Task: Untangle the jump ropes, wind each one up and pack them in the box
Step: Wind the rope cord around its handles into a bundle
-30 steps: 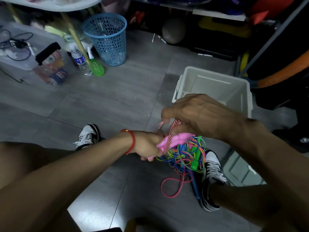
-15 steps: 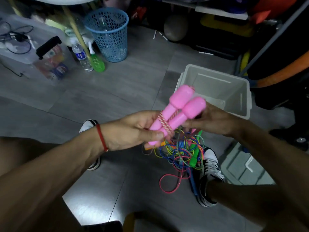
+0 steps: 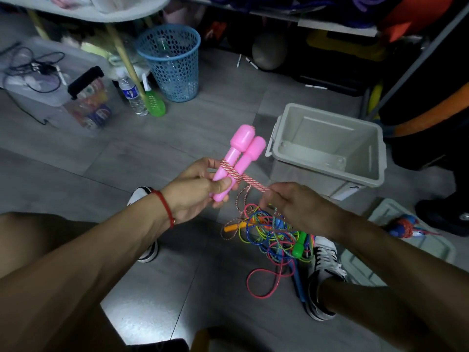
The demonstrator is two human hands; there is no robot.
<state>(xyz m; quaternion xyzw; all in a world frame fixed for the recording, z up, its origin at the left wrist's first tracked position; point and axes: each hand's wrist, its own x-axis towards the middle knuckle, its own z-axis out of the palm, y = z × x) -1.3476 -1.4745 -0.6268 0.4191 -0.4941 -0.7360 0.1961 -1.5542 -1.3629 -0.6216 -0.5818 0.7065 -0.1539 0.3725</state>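
Item: pink jump-rope handles [image 3: 238, 158], a pair held side by side and tilted upward. Grip: left hand [image 3: 200, 191] curled round their lower shafts, thumb across the front. Above that grip, a few turns of red-and-white cord [image 3: 250, 179] bind the shafts; the cord runs taut, down and right, to the right hand [image 3: 291, 207], which pinches it. Step judged: winding this rope. Next calls for further turns, slack fed from the tangle of ropes [image 3: 274, 237] on the floor below the right hand. Destination: grey box [image 3: 327, 148], open, beyond the hands.

Head-worn camera looks forward and down, close over the floor [image 3: 208, 128].
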